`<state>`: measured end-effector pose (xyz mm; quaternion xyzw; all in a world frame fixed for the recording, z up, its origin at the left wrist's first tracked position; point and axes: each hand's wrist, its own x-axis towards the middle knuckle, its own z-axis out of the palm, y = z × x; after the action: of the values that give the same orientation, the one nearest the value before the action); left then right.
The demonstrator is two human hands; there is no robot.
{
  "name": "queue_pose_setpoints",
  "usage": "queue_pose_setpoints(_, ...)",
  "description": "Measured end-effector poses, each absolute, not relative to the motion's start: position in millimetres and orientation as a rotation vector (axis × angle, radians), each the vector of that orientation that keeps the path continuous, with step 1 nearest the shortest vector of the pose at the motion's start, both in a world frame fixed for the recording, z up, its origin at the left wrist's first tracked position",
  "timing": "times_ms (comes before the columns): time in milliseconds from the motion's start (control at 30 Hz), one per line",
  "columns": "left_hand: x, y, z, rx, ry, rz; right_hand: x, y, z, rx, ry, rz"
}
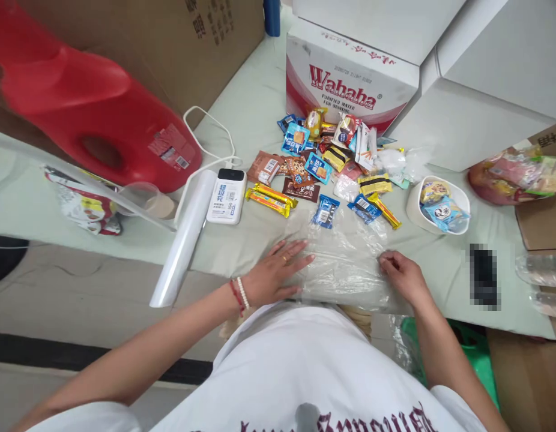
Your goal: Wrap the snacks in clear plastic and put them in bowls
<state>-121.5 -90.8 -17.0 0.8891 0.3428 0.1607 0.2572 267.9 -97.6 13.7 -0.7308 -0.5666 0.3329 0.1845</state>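
Observation:
A clear plastic bag lies flattened on the cloth-covered table right in front of my body. My left hand rests on its left edge, fingers spread and flat. At the opposite edge, my right hand has its fingers curled together, pinching the plastic. Just beyond the bag is a loose heap of wrapped snacks. A dark blue packet and another blue packet are at the bag's far edge. Yellow snack bars lie to the left of these.
A white tub with a few packets stands on the right, near a pixelated dark object. On the left are a white power bank, a plastic roll and a big red jug. A Wahaha carton stands behind the snacks.

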Motion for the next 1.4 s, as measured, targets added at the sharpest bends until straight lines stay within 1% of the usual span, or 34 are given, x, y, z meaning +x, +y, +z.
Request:
queue_pose_setpoints(33,-127,-90,-15,2.386,0.946,0.495,274,-93,22,-2.097,-1.73,0.876)
queue_pose_setpoints(67,-130,-90,-12,2.357,0.988,0.569,276,-85,33,-2.139,-1.843,0.735)
queue_pose_setpoints(133,-126,-88,-7,2.311,1.119,0.691,266,-60,58,-2.157,-1.976,0.313)
queue_pose_setpoints(167,-120,-87,-7,2.304,1.181,0.709,252,-43,70,-2.103,-2.014,0.144)
queue_pose_setpoints(200,-112,-86,-7,2.312,1.23,0.693,234,-23,80,-1.998,-2.09,0.093)
queue_pose_setpoints(300,-92,-84,-14,2.372,1.301,0.524,157,35,88,-1.711,-2.493,0.312)
queue_pose_setpoints(400,-88,-86,-21,2.428,1.31,0.407,86,75,69,-1.712,-2.716,0.377)
queue_pose_setpoints(467,-91,-90,-23,2.454,1.306,0.382,62,87,54,-1.767,-2.773,0.37)
queue_pose_setpoints(600,-99,-95,-23,2.472,1.301,0.377,81,91,40,-1.985,-2.687,0.297)
queue_pose_setpoints(700,-99,-95,-23,2.482,1.307,0.398,129,94,46,-2.134,-2.606,0.415)
queue_pose_setpoints(800,-99,-94,-23,2.505,1.314,0.418,168,103,66,-2.001,-2.488,0.718)
queue_pose_setpoints(867,-99,-94,-24,2.517,1.32,0.43,175,113,82,-1.857,-2.327,0.911)
queue_pose_setpoints(933,-99,-94,-24,2.525,1.322,0.44,163,129,91,-1.723,-2.171,0.991)
queue_pose_setpoints(1033,-99,-94,-24,2.527,1.325,0.441,120,159,82,-1.48,-2.063,0.935)
queue_pose_setpoints(1133,-100,-93,-23,2.518,1.327,0.425,88,182,52,-1.326,-2.188,0.83)
queue_pose_setpoints(1200,-100,-93,-23,2.511,1.32,0.423,92,187,35,-1.401,-2.299,0.726)
queue_pose_setpoints(1267,-100,-93,-23,2.504,1.314,0.429,114,184,26,-1.564,-2.346,0.625)
queue_pose_setpoints(1400,-100,-93,-23,2.496,1.307,0.448,163,174,31,-1.842,-2.242,0.561)
